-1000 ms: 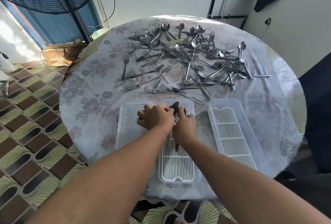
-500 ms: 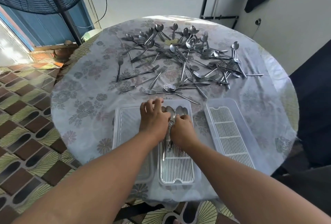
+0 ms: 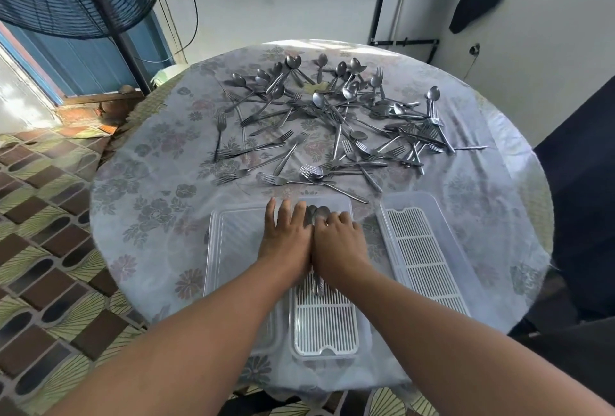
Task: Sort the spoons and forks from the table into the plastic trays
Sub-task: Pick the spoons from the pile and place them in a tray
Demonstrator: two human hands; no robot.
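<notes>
Right hand grips spoons — tray.

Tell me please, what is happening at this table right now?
A person is sorting cutlery. Both hands are over the middle plastic tray, which has a white slatted insert. The left hand lies with straight fingers beside a few spoons at the tray's far end, and the right hand has its fingers curled on them. The right tray and the clear tray on the left hold no cutlery that I can see. A big mixed pile of spoons and forks lies unsorted on the floral tablecloth.
</notes>
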